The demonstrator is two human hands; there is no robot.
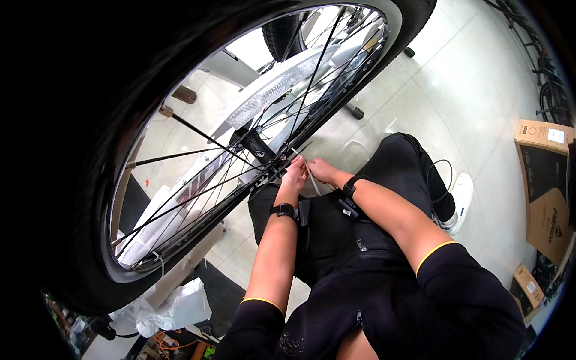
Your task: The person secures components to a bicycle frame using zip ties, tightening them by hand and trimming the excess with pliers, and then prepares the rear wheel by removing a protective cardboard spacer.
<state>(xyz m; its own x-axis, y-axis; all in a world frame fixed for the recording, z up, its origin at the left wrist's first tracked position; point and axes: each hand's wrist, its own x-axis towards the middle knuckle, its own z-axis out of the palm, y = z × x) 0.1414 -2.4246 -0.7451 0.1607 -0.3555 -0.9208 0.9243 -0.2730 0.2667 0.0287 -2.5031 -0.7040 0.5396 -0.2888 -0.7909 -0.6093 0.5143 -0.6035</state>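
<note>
A bicycle wheel (pixel 399 36) with a black tyre and black spokes stands tilted across my upper left, its black hub (pixel 258 148) in the middle. Beside the hub's near end, my left hand (pixel 294 173) is closed, with its fingertips on a thin white strip (pixel 314 182). My right hand (pixel 323 171) is closed too, pinching at the same strip just to the right. One end of the strip sticks up past my left fingertips, and the other hangs toward my lap. Exactly how the fingers grip it is partly hidden.
Behind the spokes are a long clear ribbed piece (pixel 276 87) and white frame parts. A crumpled white plastic bag (pixel 175 309) lies lower left. Cardboard boxes (pixel 545 192) stand at the right, with bicycles (pixel 549 96) beyond. My legs in black trousers are below my hands.
</note>
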